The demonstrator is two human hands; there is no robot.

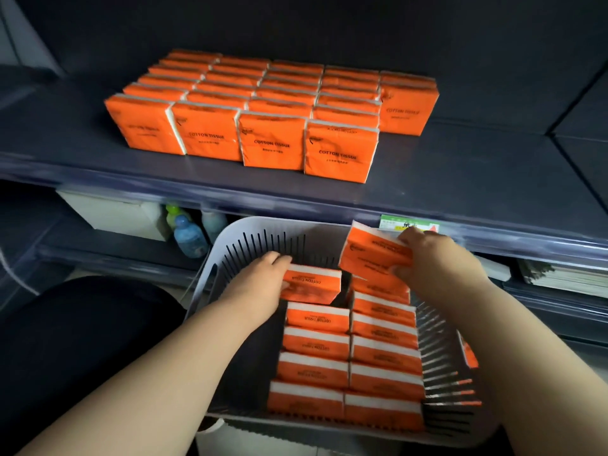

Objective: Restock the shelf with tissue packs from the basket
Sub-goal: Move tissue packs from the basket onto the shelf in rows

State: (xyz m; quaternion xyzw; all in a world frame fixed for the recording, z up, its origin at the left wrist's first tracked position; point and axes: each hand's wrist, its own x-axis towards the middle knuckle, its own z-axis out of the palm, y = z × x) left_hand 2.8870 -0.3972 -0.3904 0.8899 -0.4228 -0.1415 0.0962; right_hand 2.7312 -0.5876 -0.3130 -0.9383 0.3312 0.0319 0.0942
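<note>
Two columns of flat orange-and-white tissue packs (385, 355) filled the slotted grey plastic basket (230, 238). The left hand (260, 281) curled its fingers round one pack (311, 286) inside. The right hand (437, 258) pinched a second pack (371, 251) in its fingers above the basket's far rim. Beyond the basket, five columns of shelved packs (273, 144) lined the dark blue shelf (460, 179).

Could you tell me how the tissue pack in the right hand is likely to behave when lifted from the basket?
The tissue pack probably feels light: the right hand holds it tilted by one end. Its glossy wrapper may be slippery. Flat-sided, it should not roll; packs stand upright on the shelf.
</note>
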